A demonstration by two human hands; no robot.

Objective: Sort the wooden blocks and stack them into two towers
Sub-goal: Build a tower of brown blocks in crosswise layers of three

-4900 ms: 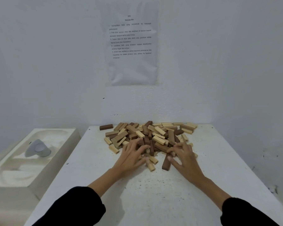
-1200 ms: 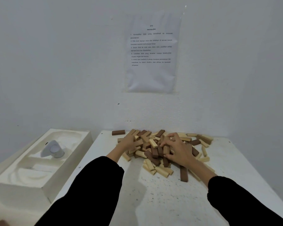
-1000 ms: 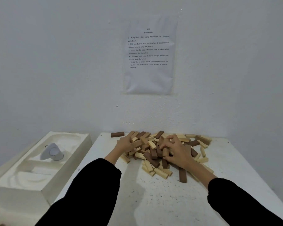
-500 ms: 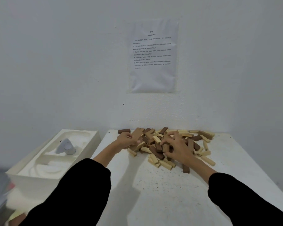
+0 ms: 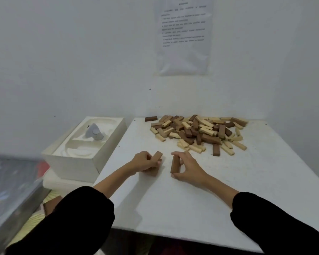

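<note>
A loose pile of wooden blocks (image 5: 197,131), some dark brown and some pale, lies at the back of the white table (image 5: 247,190). One dark block (image 5: 151,118) sits apart at the pile's left end. In front of the pile, my left hand (image 5: 144,163) grips a brown block (image 5: 156,158) that rests on the table. My right hand (image 5: 189,168) pinches another brown block (image 5: 174,164) between thumb and fingers, its long side running away from me. The two held blocks are a short gap apart.
A white moulded tray (image 5: 68,159) with a grey object (image 5: 94,133) in it stands off the table's left edge. A printed sheet (image 5: 184,35) hangs on the wall behind the pile. Lower left, a grey surface (image 5: 9,196) lies below table height.
Both hands have left the pile and come toward me, each bringing a brown block down to the table's middle. The camera now looks further down.
</note>
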